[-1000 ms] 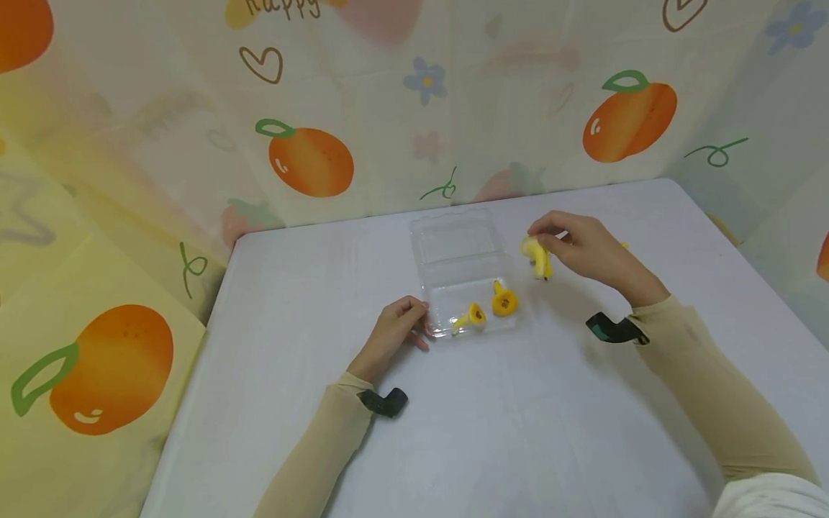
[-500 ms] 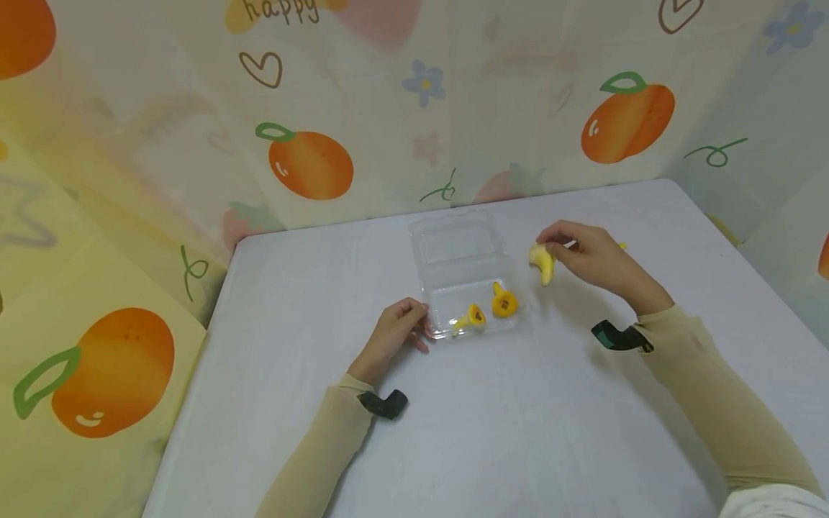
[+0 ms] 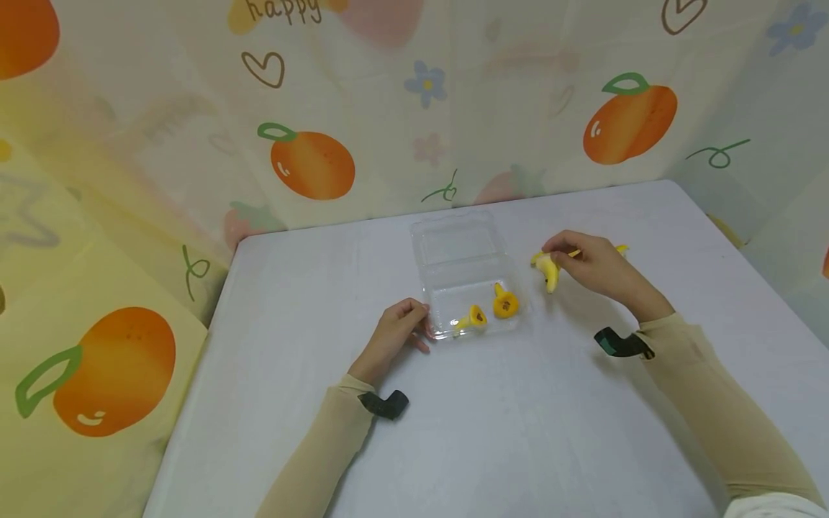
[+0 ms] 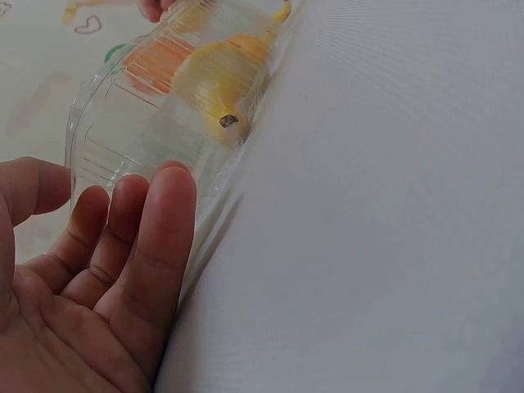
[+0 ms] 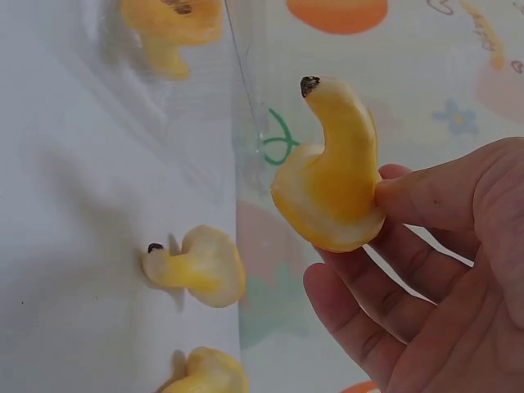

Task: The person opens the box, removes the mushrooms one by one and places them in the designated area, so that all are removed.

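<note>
My right hand (image 3: 592,262) pinches a yellow squash half (image 5: 348,180) between thumb and fingertips, just right of the clear plastic container (image 3: 453,272). Its curved neck ends in a dark tip. In the head view this squash half hangs over the table with its neck downward. My left hand (image 3: 391,327) holds the near left corner of the container, thumb and fingers on either side of the rim in the left wrist view. Two squash halves lie in the container's near tray: one at the right (image 3: 505,302), one at the front (image 3: 475,316), with orange cut faces partly showing.
More squash pieces lie on the table beyond my right hand, one (image 5: 211,266) near another (image 5: 214,375) in the right wrist view. The container's lid (image 3: 456,237) lies folded back toward the fabric backdrop (image 3: 382,108). A white cloth covers the table (image 3: 479,432).
With the squash half in its grip, my right hand has come slightly nearer and to the right, and the squash has turned a little. My left hand stays on the container.
</note>
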Tool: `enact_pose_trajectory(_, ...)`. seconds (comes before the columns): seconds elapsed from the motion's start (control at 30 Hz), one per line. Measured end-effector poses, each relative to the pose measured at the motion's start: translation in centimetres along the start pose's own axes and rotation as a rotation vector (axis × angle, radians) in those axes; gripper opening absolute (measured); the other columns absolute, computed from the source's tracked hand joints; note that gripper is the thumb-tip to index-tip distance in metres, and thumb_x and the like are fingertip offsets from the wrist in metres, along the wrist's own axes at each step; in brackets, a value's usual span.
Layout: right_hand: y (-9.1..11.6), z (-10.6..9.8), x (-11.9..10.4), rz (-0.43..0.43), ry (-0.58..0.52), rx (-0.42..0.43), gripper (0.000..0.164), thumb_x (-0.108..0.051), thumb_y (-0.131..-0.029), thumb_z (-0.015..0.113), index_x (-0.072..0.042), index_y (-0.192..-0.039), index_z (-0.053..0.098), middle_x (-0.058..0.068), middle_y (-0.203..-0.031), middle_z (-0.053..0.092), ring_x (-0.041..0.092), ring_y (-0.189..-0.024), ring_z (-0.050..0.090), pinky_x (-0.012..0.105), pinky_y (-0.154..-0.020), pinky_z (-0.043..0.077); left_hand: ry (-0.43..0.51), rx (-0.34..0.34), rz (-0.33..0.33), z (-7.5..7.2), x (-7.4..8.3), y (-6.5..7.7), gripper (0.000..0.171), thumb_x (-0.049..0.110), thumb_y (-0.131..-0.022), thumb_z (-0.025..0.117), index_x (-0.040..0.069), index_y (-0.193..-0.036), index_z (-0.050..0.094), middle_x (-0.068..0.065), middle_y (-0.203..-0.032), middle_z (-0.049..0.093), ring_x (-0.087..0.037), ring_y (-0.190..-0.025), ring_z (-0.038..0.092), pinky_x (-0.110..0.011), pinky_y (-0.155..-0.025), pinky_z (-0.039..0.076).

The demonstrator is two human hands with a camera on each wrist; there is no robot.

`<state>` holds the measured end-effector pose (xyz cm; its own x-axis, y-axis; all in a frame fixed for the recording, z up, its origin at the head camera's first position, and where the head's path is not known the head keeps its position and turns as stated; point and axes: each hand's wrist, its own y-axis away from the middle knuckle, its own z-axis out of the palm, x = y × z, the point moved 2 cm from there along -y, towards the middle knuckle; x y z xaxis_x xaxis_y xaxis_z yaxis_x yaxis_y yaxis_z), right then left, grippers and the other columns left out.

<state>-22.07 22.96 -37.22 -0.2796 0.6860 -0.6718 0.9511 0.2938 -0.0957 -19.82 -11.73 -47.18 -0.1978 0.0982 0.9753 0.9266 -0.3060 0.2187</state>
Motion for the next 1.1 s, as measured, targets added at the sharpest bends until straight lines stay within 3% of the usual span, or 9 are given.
enact_pose_trajectory(0.23,0.1,0.3,0.5,0.029,0.009,-0.023,0.021,-0.011,-0.105,0.053,-0.001,-0.120,0.064,0.020,-0.122,0.067,0.033,-0.107,0.064,0.021,-0.083,0.055,0.005,-0.003,-0.001,-0.1,-0.1,0.0,0.028,0.026,-0.104,0.055,-0.002,-0.102,0.057,-0.002,-0.079,0.062,-0.015,-0.072,0.067,-0.027,-0.056,0.059)
enact_pose_trajectory(0.47,0.2,0.8,1.0,0.050,0.010,-0.032,0.021,-0.010,-0.104,0.054,-0.002,-0.120,0.064,0.018,-0.122,0.067,0.030,-0.103,0.062,0.012,-0.076,0.050,0.002,-0.003,0.000,-0.1,-0.1,0.0,0.029,0.026,-0.105,0.054,-0.003,-0.103,0.057,-0.003,-0.080,0.062,-0.016,-0.073,0.066,-0.028,-0.056,0.059)
enact_pose_trajectory(1.1,0.7,2.0,2.7,0.042,0.040,-0.005,0.018,-0.009,-0.102,0.056,-0.004,-0.116,0.067,0.018,-0.120,0.069,0.033,-0.102,0.067,0.013,-0.077,0.050,-0.009,-0.003,-0.003,0.0,0.2,0.1,0.029,0.026,-0.105,0.053,-0.003,-0.104,0.058,-0.002,-0.080,0.062,-0.015,-0.073,0.066,-0.027,-0.057,0.059)
